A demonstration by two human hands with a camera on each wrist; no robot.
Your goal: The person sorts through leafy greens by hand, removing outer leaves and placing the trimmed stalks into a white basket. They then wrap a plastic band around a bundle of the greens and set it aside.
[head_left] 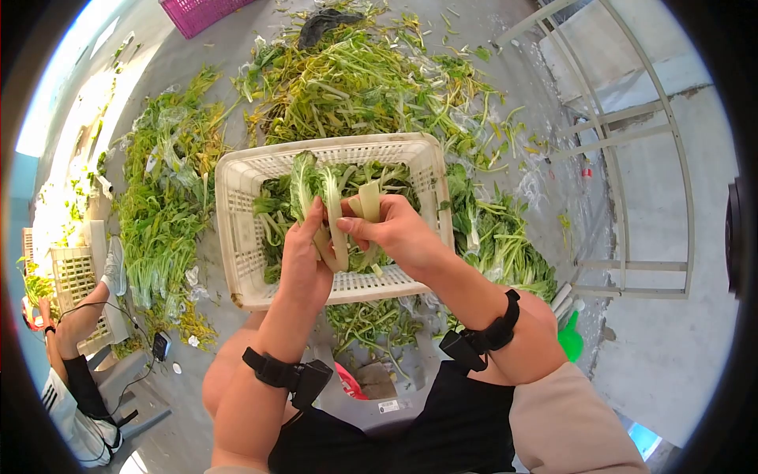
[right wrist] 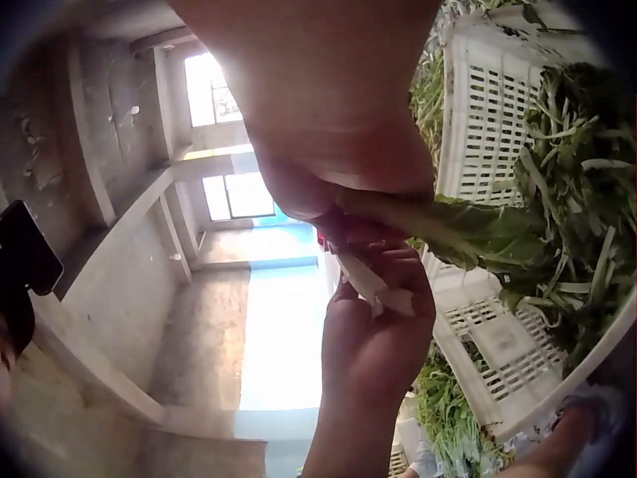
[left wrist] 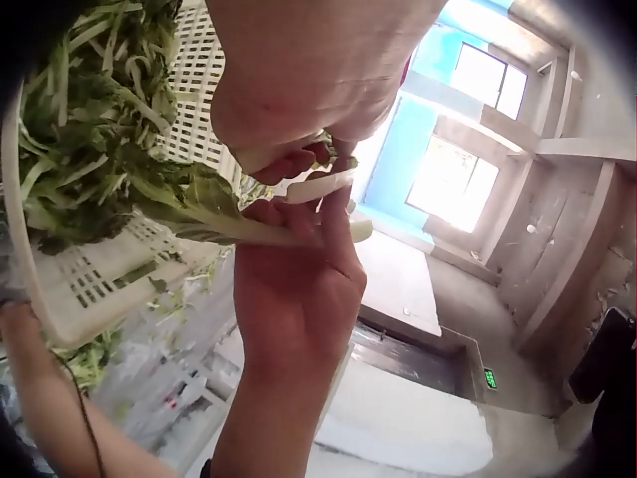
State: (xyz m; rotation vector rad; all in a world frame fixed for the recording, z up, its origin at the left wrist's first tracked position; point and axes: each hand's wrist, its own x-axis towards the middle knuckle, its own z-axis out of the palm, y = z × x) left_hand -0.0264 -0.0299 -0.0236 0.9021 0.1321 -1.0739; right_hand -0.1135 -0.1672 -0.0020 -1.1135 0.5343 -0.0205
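Note:
Both hands meet over a white plastic basket (head_left: 237,268) filled with leafy greens (head_left: 399,175). The left hand (head_left: 305,259) grips leafy stalks (head_left: 301,189) with broad pale ribs, their green leaf ends pointing away from the person. Beside it, the right hand (head_left: 403,237) holds pale, thick stalk pieces (head_left: 369,199) whose cut ends stick up, its thumb close to the left hand's stalks. From the left wrist, one leafy stalk (left wrist: 204,214) stretches toward the basket. The right wrist view shows the pale pieces (right wrist: 373,284) between curled fingers.
Heaps of yellowed trimmings (head_left: 339,87) and greens (head_left: 166,213) cover the floor around the basket. A metal frame (head_left: 620,182) stands at right, near a green plastic object (head_left: 570,340). Another person's leg (head_left: 83,312) and a second basket (head_left: 75,272) are at left.

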